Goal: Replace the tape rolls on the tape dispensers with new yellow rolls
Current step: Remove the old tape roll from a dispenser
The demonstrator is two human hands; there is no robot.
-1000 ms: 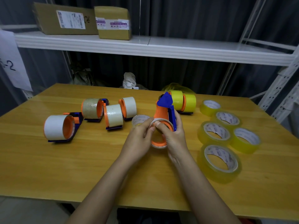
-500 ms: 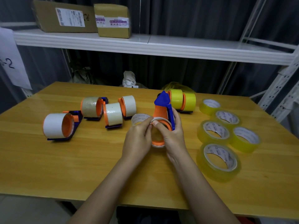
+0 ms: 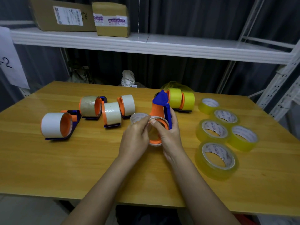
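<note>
I hold an orange and blue tape dispenser [image 3: 159,109] upright over the middle of the wooden table [image 3: 65,168]. My right hand [image 3: 169,135] grips its body from the right. My left hand [image 3: 135,138] pinches the nearly spent tape roll [image 3: 158,121] on its orange wheel from the left. Several new yellow rolls [image 3: 216,159] lie flat on the right. Two dispensers with yellow rolls [image 3: 181,99] stand behind my hands. Several dispensers with old white or brownish rolls [image 3: 56,125] stand on the left.
An empty cardboard core [image 3: 138,117] lies just behind my left hand. A white metal shelf [image 3: 146,44] with two cardboard boxes [image 3: 112,18] runs above the far edge of the table. A rack upright [image 3: 279,88] stands at the right.
Both hands and the held dispenser have shifted slightly away from me; the grip looks the same. Nothing else on the table has moved.
</note>
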